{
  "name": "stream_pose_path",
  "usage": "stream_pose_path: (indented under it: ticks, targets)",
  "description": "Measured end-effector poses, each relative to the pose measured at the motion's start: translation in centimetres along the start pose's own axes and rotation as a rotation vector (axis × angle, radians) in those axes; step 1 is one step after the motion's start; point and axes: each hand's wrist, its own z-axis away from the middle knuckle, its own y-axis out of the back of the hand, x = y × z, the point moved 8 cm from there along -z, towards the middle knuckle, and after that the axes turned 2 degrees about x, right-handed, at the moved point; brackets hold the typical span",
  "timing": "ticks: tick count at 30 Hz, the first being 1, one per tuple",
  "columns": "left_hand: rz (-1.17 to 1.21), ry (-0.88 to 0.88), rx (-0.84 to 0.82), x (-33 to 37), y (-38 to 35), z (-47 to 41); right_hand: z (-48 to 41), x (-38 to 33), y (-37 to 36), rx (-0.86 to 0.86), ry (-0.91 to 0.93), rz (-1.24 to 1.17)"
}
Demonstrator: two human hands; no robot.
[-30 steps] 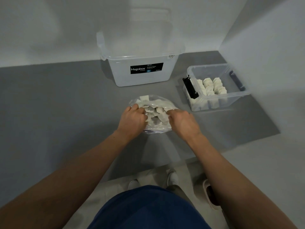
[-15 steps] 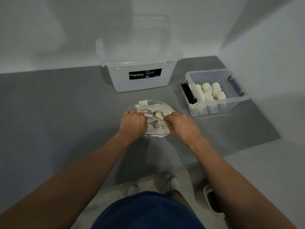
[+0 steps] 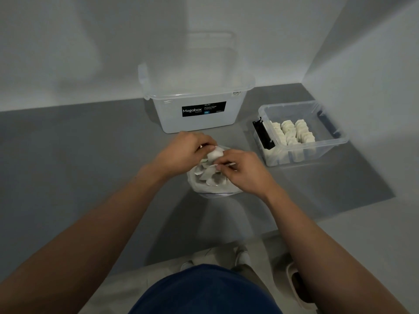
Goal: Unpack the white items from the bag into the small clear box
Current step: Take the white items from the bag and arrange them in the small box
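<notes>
Grey floor mat [image 3: 79,168] set in a corner of white walls. A clear bag [image 3: 212,191] lies on the mat at centre, mouth open, holding loose white items [image 3: 209,177]. Both hands meet just above the bag. Left hand [image 3: 181,152]: fingers curled, pinching one white item [image 3: 214,154] lifted clear of the pile. Right hand [image 3: 244,171]: fingers curled, pinching at the same white item from the right; exact hold partly hidden. The small clear box [image 3: 335,145] stands well right of the bag, black latches at both ends, with three rows of packed white pieces [image 3: 292,132] on edge inside. A large translucent box [image 3: 199,123] labelled Megabox stands behind the bag against the back wall.
</notes>
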Motion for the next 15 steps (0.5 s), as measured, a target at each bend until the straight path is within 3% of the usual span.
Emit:
stream_pose_path:
  ticks: [8,12,15]
  targets:
    - [0.573,0.322,0.102,-1.2,-1.4,-0.1,0.3,0.5,2.8,0.056,-0.006,-0.038]
    - [0.682,0.397,0.212,-0.4,-1.6,-1.8,1.2,1.8,7.3,0.054,0.02,-0.053]
    - [0.691,0.407,0.289,0.1,-0.9,-3.3,1.4,4.8,14.0,0.181,-0.1,-0.073]
